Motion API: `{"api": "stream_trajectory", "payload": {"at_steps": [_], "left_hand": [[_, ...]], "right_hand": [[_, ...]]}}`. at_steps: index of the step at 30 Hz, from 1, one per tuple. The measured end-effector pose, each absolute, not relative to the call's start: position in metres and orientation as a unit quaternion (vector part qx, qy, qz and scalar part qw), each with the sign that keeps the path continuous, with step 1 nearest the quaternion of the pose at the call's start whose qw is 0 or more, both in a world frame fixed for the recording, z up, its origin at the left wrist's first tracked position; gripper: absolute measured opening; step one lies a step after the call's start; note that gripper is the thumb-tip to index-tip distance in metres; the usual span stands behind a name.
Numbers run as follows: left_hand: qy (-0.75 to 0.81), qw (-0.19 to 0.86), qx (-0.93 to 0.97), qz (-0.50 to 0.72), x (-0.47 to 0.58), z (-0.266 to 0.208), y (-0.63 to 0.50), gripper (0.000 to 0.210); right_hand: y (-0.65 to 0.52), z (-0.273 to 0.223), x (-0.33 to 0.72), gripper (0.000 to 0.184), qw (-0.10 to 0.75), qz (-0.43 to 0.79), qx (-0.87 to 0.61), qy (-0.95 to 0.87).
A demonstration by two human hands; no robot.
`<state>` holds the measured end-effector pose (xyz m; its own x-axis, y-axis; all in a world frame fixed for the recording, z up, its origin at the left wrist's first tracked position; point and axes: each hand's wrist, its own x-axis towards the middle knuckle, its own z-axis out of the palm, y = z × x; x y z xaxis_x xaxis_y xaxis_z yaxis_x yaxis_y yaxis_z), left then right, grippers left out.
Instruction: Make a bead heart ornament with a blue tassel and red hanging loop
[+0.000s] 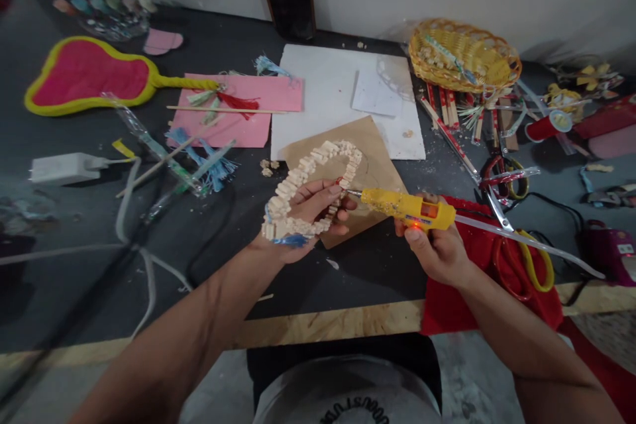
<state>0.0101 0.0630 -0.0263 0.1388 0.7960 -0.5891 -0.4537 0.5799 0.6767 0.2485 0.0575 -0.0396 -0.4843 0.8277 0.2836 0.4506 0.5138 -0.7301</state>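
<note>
My left hand (pixel 318 205) holds up a ring of small pale wooden pieces (pixel 291 189), with its fingers through and around the loop. A blue tassel (pixel 291 239) shows at the ring's lower left. In my right hand (pixel 437 245) is a yellow hot glue gun (pixel 407 207), its small light glowing red. The gun's metal nozzle points left and is close to the ring's right side by my left fingertips; whether it touches cannot be made out. A long clear glue stick (pixel 527 238) sticks out of the gun's back. Below the ring lies a brown card (pixel 382 165).
Behind the card lies a white board (pixel 318 86). A wicker basket (pixel 464 56) stands at the back right, with scissors (pixel 497 195) and a red thread spool (pixel 549 124) nearby. Red cloth (pixel 437 305) hangs over the front edge. On the left are a pink-and-yellow fan (pixel 94 73) and a white cable (pixel 124 205).
</note>
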Motion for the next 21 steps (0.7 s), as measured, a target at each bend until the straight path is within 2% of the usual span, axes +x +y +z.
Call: {"api": "stream_trajectory", "payload": {"at_steps": [5,12,21], "left_hand": [[0.483,0.742,0.164,0.435,0.01,-0.026,0.063,0.012],[0.457,0.754,0.172,0.44,0.008,-0.037,0.06,0.021],[0.391,0.795,0.16,0.436,0.005,-0.043,0.061,0.014]], "right_hand": [[0.057,-0.039,0.249,0.032,0.342,0.26,-0.388,-0.816],[0.057,-0.037,0.245,0.034,0.321,0.253,-0.383,-0.828],[0.057,-0.041,0.247,0.023,0.331,0.244,-0.378,-0.83]]}}
